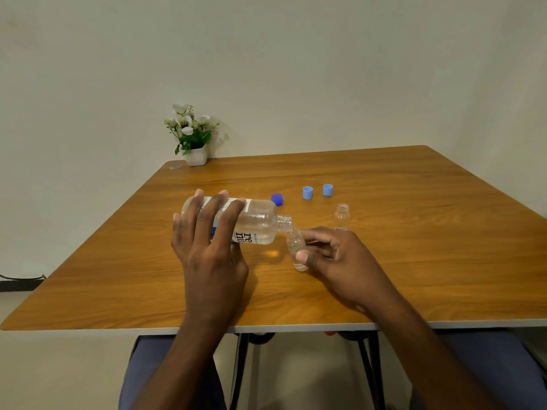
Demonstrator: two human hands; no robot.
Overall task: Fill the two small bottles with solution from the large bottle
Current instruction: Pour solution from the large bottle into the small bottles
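Note:
My left hand (pixel 207 241) grips the large clear bottle (pixel 260 221) with a white and blue label, tipped on its side with its open neck pointing right. The neck touches the mouth of a small clear bottle (pixel 297 250), which my right hand (pixel 334 258) holds tilted between thumb and fingers just above the wooden table (pixel 414 261). A second small bottle (pixel 342 216) stands upright and uncapped behind my right hand. A dark blue cap (pixel 277 199) and two light blue caps (pixel 307 192) (pixel 327 190) lie farther back.
A white pot of artificial flowers (pixel 194 137) stands at the table's far left corner, with a small clear scrap (pixel 174 166) beside it. The table's near edge runs above my blue-clad legs. A pale wall lies behind.

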